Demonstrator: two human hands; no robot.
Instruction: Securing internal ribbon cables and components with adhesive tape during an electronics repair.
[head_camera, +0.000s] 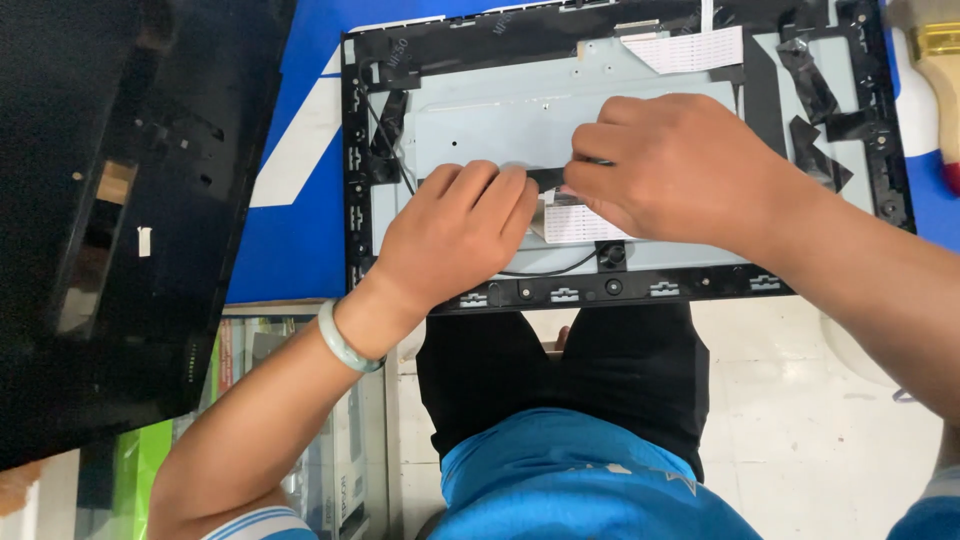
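Step in hand, as I judge it: peeling black tape strip (545, 178) off the panel's metal backplate (520, 110) on the blue worktop (300, 230); right hand (680, 165) grip pinches its end, left hand (455, 235) presses flat, fingers extended; next calls for slow, low pull.

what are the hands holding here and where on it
The right hand pinches one end of a strip of black tape on the monitor's metal back panel. The left hand presses the strip's other end, holding nothing.
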